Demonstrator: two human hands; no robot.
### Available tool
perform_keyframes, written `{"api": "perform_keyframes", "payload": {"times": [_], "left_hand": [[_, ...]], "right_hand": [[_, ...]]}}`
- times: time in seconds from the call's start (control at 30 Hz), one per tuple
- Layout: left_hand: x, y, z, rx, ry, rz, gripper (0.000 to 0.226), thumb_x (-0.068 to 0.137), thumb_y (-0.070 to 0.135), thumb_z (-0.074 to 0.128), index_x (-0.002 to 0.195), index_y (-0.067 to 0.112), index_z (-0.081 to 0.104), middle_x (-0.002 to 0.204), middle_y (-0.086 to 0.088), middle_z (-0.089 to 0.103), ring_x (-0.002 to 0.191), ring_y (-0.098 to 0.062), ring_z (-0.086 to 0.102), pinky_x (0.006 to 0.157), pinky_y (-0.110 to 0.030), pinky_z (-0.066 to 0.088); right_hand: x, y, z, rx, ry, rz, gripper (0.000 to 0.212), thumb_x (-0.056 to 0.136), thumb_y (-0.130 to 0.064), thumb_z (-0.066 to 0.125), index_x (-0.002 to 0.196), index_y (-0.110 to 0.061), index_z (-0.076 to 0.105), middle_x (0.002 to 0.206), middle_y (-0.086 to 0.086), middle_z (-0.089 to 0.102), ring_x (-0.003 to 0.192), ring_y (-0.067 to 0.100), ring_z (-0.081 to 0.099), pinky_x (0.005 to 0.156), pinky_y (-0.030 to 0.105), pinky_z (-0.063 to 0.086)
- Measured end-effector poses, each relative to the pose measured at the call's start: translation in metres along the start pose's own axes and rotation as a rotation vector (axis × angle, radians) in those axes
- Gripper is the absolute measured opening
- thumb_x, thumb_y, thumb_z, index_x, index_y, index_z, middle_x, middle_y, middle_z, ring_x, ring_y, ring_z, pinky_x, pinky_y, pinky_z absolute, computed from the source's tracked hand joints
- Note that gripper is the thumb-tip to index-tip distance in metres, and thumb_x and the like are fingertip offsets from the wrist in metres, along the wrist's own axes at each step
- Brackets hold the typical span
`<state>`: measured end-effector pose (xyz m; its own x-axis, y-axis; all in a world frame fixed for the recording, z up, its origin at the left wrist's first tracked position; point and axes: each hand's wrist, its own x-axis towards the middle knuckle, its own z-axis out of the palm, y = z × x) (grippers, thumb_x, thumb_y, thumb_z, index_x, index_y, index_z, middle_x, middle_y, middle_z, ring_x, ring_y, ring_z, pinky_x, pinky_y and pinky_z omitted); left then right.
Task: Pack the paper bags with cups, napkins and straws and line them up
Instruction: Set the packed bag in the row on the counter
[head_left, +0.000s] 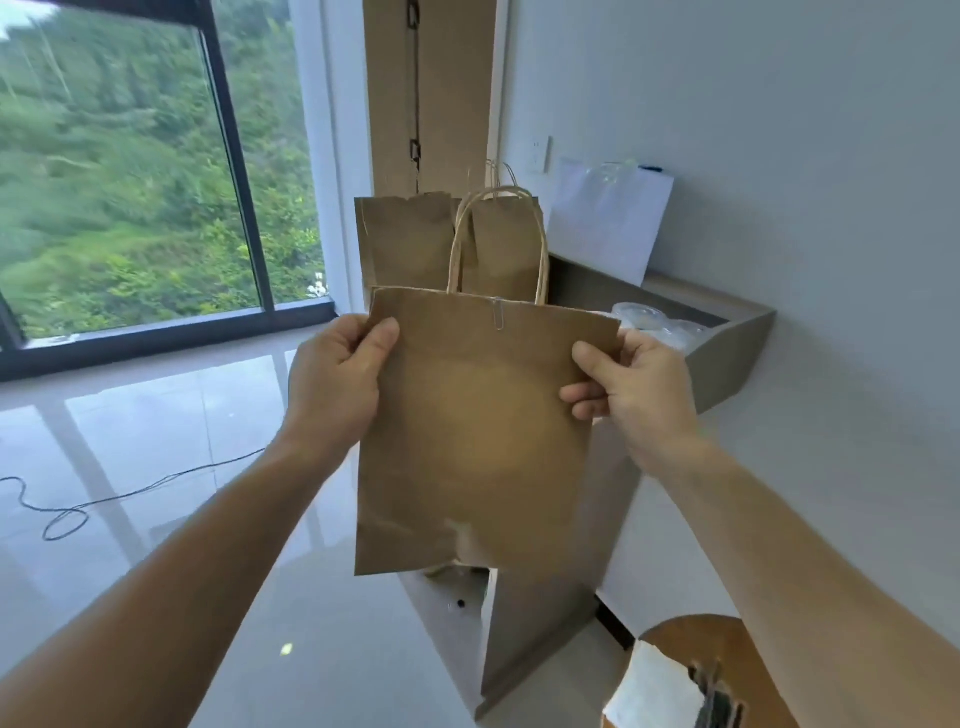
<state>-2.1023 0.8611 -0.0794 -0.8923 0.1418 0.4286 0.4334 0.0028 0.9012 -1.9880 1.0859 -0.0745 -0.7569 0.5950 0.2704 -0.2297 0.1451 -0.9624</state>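
Glossy tiled room, grey desk on the wall; before its window-side end a flat paper bag hangs in the air, left hand and right hand each pinching an upper side edge; likely light, limp and tearable, best held near the top rim

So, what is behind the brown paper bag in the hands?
Two more upright brown paper bags; the held bag covers their lower parts and part of the grey shelf.

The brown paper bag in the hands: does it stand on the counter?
No, the left hand and right hand hold the brown paper bag up before the counter.
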Motion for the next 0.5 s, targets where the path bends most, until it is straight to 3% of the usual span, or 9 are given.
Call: {"api": "perform_keyframes", "payload": {"times": [0.1,0.23,0.3,0.5], "left_hand": [[0.045,0.009,0.004,0.013,0.067,0.047,0.015,0.084,0.045,0.062,0.075,0.041,0.073,0.073,0.014,0.071,0.070,-0.010,0.062,0.071,-0.038,0.052],[0.097,0.013,0.017,0.029,0.122,0.079,0.017,0.085,0.041,0.063,0.072,0.041,0.073,0.078,0.008,0.073,0.076,-0.015,0.064,0.078,-0.046,0.056],[0.123,0.010,0.024,0.026,0.131,0.084,0.021,0.088,0.038,0.064,0.070,0.040,0.073,0.074,0.010,0.071,0.073,-0.014,0.064,0.072,-0.042,0.054],[0.206,-0.029,0.033,0.075,0.082,0.026,0.021,0.095,0.029,0.064,0.076,0.026,0.073,0.071,0.010,0.072,0.069,-0.013,0.065,0.074,-0.039,0.055]], "right_hand": [[0.051,-0.016,0.012,-0.041,-0.083,-0.070,0.002,0.093,-0.014,0.068,0.094,-0.014,0.065,0.075,-0.001,0.074,0.058,0.020,0.070,0.049,0.026,0.056],[0.121,-0.031,0.028,-0.024,-0.150,-0.107,0.005,0.094,-0.009,0.066,0.095,-0.014,0.064,0.075,0.002,0.072,0.057,0.018,0.070,0.052,0.029,0.059],[0.156,-0.033,0.036,-0.052,-0.185,-0.105,0.006,0.095,-0.009,0.064,0.101,-0.011,0.063,0.081,0.007,0.072,0.061,0.019,0.071,0.058,0.033,0.061],[0.253,-0.017,0.072,-0.092,-0.252,-0.025,0.010,0.097,-0.007,0.060,0.107,-0.008,0.059,0.100,0.010,0.067,0.064,0.018,0.071,0.062,0.032,0.061]]}}
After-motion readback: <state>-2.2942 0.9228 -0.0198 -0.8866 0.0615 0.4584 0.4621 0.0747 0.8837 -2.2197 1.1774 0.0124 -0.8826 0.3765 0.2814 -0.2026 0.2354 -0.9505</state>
